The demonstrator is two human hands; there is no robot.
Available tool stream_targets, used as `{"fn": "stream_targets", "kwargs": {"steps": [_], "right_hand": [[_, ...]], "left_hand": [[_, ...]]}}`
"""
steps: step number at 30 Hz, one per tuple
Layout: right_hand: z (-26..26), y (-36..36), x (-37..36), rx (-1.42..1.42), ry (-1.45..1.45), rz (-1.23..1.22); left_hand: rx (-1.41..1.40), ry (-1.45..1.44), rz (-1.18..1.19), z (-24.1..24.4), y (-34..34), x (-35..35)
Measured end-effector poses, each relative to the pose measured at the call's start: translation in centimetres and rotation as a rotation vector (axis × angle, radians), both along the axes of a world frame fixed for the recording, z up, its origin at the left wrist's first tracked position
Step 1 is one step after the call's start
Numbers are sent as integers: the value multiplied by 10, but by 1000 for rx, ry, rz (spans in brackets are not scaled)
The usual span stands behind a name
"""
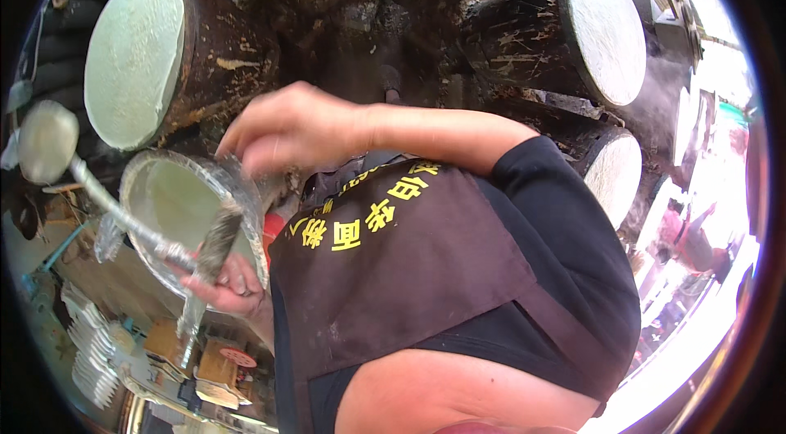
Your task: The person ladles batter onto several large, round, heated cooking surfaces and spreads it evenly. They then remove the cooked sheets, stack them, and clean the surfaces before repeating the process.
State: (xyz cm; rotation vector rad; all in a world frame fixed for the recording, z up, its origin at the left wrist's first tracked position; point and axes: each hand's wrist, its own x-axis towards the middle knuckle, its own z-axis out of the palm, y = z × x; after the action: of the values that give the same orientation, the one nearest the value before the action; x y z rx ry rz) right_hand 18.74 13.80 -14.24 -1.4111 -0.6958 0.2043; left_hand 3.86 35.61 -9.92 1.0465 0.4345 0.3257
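Note:
My left hand (230, 286) grips the pale-coated handle of a ladle (113, 207), whose round bowl points to the far left. In the same hand lies a second long implement (218, 237) with a thick greyish handle and a thin, shiny lower end; its kind is unclear. A bucket (138, 176) with a pale-smeared rim stands just past this hand, with whitish liquid inside. My right hand (295, 127) reaches across my body, blurred by motion, its bent fingers apart near the bucket's right rim. Nothing shows in it. Part of the bucket is hidden behind my left hand and the implements.
A dark, streaked drum (221, 59) with a round pale top stands front left. Another drum (528, 35) is front right, with steam rising beside it and several more around. Stacked white trays (92, 342) and wooden boxes (169, 345) lie at lower left.

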Motion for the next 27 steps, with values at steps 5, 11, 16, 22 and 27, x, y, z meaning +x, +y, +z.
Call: {"fn": "stream_targets", "kwargs": {"steps": [5,11,16,22,27], "right_hand": [[-173,-67,-5,-113,1067,-315],[-330,-166,24,228,1361,-744],[-451,-241,84,382,1465,-963],[-633,-358,134,695,1417,-1105],[-603,-319,177,-142,1283,-1030]], "left_hand": [[-236,-132,139,-30,50,-47],[-465,-54,402,-59,51,-62],[-533,-29,477,-89,32,-58],[-547,54,495,-130,40,-54],[-513,63,504,-156,56,-71]]}}
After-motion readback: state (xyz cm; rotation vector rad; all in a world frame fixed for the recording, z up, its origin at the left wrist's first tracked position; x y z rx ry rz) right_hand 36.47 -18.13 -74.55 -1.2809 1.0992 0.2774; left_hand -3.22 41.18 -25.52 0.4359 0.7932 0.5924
